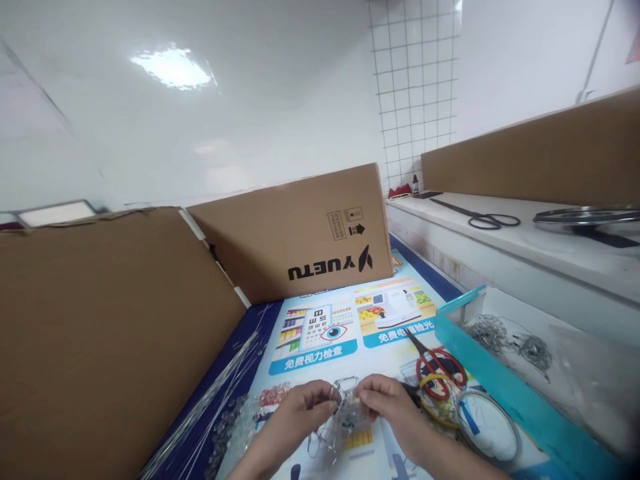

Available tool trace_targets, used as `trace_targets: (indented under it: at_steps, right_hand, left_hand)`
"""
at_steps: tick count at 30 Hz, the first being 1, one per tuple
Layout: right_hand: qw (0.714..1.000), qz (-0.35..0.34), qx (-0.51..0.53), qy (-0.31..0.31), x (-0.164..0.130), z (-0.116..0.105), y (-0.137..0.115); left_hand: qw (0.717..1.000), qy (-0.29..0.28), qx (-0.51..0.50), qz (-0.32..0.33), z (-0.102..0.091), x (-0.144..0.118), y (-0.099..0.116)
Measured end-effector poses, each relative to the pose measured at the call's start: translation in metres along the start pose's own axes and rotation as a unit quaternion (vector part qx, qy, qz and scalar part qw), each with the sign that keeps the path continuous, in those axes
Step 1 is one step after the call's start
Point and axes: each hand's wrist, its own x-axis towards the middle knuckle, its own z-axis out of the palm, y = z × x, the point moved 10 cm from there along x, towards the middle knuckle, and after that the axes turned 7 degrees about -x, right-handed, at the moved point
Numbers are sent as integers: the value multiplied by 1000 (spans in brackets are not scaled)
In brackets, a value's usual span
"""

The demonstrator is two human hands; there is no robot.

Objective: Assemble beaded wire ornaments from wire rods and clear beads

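A tangled piece of thin silver wire (345, 421), with what look like clear beads, is between my two hands above the printed sheet. My left hand (311, 408) pinches its left side between thumb and fingers. On the other side, my right hand (389, 404) has its thumb and fingertips closed on the same wire. Loose loops hang below the fingers; fine detail is blurred. Clear beads (245, 420) and pinkish-red beads (274, 395) lie left of my left hand. Red-handled scissors (443, 380) and a yellow-handled tool (431, 400) lie right of my right hand.
A roll of wire (515, 437) lies by the scissors. The turquoise box (520, 393) at right holds wire pieces (534, 352) and plastic bags. Straight wires (215, 387) lie at left. Cardboard panels (300, 233) stand behind. Black scissors (487, 221) rest on the white ledge (530, 240).
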Motion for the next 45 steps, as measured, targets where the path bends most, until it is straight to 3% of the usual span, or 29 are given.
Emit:
trace_targets:
  at_steps: [5, 13, 17, 27, 36, 45]
  right_hand:
    - [998, 0, -33, -51, -2, 11, 0]
    - [991, 5, -80, -108, 6, 17, 29]
    - [987, 9, -108, -123, 5, 18, 32]
    - [985, 52, -109, -120, 2, 18, 38]
    - [980, 133, -15, -145, -8, 27, 46]
    - [979, 155, -5, -133, -6, 25, 58]
  left_hand:
    - [999, -17, -34, -8, -3, -2, -4]
    - [998, -40, 23, -43, -5, 15, -21]
    - [997, -44, 50, -42, -3, 19, -21]
    - [991, -72, 97, -58, -2, 20, -13]
    - [992, -75, 90, -51, 1, 21, -17]
    - [995, -48, 90, -24, -1, 28, -25]
